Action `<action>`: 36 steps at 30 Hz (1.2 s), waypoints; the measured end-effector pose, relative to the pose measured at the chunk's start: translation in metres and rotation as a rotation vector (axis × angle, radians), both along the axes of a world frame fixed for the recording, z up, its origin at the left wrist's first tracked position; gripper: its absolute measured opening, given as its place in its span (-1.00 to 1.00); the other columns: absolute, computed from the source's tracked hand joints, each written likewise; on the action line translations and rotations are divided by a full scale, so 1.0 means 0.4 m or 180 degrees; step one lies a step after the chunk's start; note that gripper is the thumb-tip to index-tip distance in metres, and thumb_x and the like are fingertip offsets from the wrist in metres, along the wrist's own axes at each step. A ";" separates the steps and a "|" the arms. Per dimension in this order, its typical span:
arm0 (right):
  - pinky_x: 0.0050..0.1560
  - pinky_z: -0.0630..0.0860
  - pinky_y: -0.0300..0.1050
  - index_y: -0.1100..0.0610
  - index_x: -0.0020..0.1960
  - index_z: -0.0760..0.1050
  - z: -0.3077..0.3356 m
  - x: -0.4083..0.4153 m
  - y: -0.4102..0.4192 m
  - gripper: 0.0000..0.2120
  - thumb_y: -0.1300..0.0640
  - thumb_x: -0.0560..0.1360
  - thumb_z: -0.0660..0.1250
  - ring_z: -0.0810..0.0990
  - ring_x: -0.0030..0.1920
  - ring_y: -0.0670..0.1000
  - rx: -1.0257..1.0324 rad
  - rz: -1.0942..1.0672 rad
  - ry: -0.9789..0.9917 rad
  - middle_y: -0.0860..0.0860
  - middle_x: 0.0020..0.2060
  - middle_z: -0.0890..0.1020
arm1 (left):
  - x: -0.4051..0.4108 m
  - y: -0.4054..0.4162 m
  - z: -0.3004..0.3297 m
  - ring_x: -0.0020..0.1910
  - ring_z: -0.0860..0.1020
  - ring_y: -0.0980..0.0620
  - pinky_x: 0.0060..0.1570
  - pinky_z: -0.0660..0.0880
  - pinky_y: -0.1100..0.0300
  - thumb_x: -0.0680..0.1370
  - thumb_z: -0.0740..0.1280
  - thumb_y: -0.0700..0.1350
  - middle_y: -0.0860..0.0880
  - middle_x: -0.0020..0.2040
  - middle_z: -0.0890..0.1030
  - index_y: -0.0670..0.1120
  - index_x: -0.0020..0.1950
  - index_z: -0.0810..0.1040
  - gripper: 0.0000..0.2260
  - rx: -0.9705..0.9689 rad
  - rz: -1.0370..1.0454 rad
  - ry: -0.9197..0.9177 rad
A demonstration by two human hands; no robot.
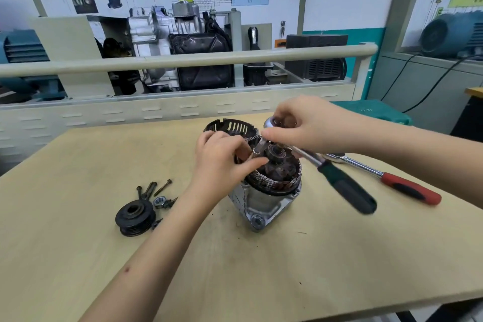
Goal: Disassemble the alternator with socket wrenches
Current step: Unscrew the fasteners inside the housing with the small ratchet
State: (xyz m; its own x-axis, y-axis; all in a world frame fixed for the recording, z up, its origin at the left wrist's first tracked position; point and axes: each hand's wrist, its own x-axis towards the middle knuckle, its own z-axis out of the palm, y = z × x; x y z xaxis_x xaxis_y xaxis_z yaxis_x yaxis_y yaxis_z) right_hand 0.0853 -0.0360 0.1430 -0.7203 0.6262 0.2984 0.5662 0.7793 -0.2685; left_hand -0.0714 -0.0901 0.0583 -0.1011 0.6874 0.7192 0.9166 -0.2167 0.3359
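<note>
The alternator point(264, 198) stands upright in the middle of the wooden table point(78, 217), its rear cover off, with copper windings and the rotor shaft end exposed. My left hand point(222, 162) rests on the top left of the windings, its fingers curled around a small metal part there. My right hand point(305, 125) grips the head of a socket wrench with a black-green handle point(345, 185), which slants down to the right over the alternator. The black slotted rear cover point(230, 127) lies just behind.
A second ratchet with a red handle point(407, 187) lies on the table to the right. At the left sit a black pulley point(134, 217), a nut point(159, 201) and several long bolts point(154, 188). A green tool case point(371, 110) stands behind my right arm.
</note>
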 end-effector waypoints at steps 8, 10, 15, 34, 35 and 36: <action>-0.31 0.53 -0.19 0.11 -0.14 0.52 -0.009 0.077 0.019 -0.67 -0.16 0.40 0.23 0.61 -0.41 -0.02 -0.0568 0.0028 0.0772 0.02 -0.35 0.64 | -0.040 -0.016 -0.057 -0.08 0.54 0.03 0.10 0.40 -0.06 0.39 0.46 0.03 0.03 -0.15 0.62 -0.08 -0.03 0.65 -0.75 -0.0676 0.0000 -0.0459; -0.39 0.49 -0.32 0.09 -0.15 0.51 -0.025 0.091 0.015 -0.69 -0.15 0.37 0.25 0.60 -0.45 -0.09 -0.0707 0.0046 0.0889 -0.02 -0.39 0.62 | -0.034 -0.012 -0.061 -0.09 0.54 0.00 0.05 0.42 -0.06 0.40 0.45 0.01 0.02 -0.16 0.61 -0.09 -0.06 0.66 -0.79 -0.0649 0.0024 -0.0263; -0.31 0.50 -0.30 0.09 -0.15 0.52 -0.047 0.123 0.003 -0.65 -0.19 0.34 0.24 0.60 -0.40 -0.10 -0.0675 0.0066 0.1016 -0.05 -0.36 0.63 | -0.027 -0.010 -0.069 -0.10 0.53 -0.03 0.00 0.39 0.06 0.50 0.35 -0.04 -0.02 -0.14 0.61 -0.12 -0.03 0.64 -0.82 -0.0568 0.0001 0.0099; -0.28 0.60 -0.19 0.12 -0.11 0.56 -0.194 0.203 -0.044 -0.62 -0.12 0.22 0.29 0.61 -0.40 0.04 -0.1807 -0.0047 0.1959 0.06 -0.34 0.64 | -0.233 -0.100 -0.103 -0.31 0.53 0.10 -0.28 0.44 0.34 0.48 0.38 -0.18 -0.03 -0.29 0.64 -0.13 -0.19 0.60 -0.94 -0.0984 0.0712 -0.1872; -0.25 0.61 -0.15 0.14 -0.11 0.56 -0.210 0.197 -0.049 -0.63 -0.10 0.24 0.29 0.60 -0.41 0.04 -0.1893 -0.0057 0.1947 0.07 -0.34 0.63 | -0.233 -0.099 -0.125 -0.30 0.53 0.13 -0.31 0.42 0.40 0.48 0.38 -0.18 -0.03 -0.26 0.64 -0.13 -0.17 0.61 -0.94 -0.1064 0.0848 -0.1586; -0.23 0.62 -0.10 0.15 -0.11 0.56 -0.224 0.193 -0.054 -0.64 -0.08 0.25 0.29 0.60 -0.41 0.04 -0.1968 -0.0055 0.1937 0.08 -0.34 0.63 | -0.232 -0.097 -0.146 -0.27 0.54 0.13 -0.28 0.41 0.39 0.49 0.37 -0.18 -0.03 -0.23 0.63 -0.14 -0.15 0.61 -0.94 -0.1121 0.0918 -0.1321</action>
State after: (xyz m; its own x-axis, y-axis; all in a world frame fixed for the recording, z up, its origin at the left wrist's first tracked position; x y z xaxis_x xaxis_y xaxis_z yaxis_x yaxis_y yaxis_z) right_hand 0.1624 -0.0576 0.0532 -0.5350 0.8126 0.2312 0.1971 0.3861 -0.9012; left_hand -0.1644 -0.1290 -0.0003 -0.5411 0.7798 0.3147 0.6992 0.2094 0.6835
